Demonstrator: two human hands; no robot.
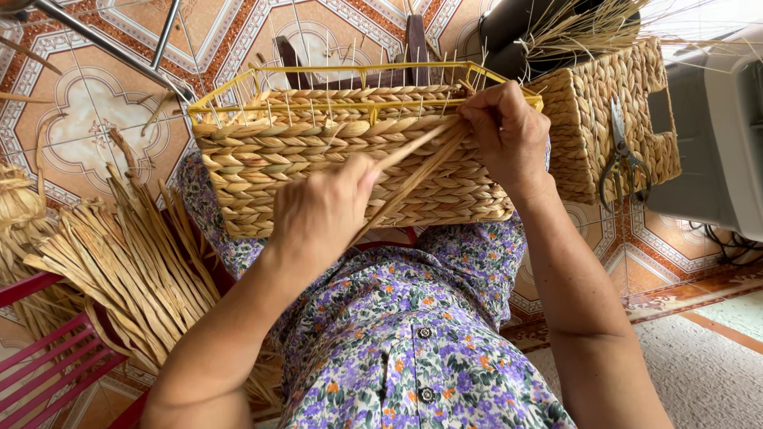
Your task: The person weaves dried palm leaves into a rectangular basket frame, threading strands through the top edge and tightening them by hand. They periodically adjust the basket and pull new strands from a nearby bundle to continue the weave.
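A half-woven straw basket (318, 159) on a yellow wire frame (358, 71) rests on my lap, its open side turned away from me. My left hand (322, 210) pinches a few loose straw strands (413, 171) and pulls them down across the basket's woven side. My right hand (509, 131) grips the same strands at the upper right corner of the weave, pressing them against the frame's rim. Both hands lie on the basket's near wall.
A bundle of dried straw strips (127, 254) lies at my left over a red slatted seat (48, 357). A finished woven basket (628, 103) stands at the right with scissors (624, 155) hanging on it. Patterned tile floor lies beneath; a grey box (723, 127) sits far right.
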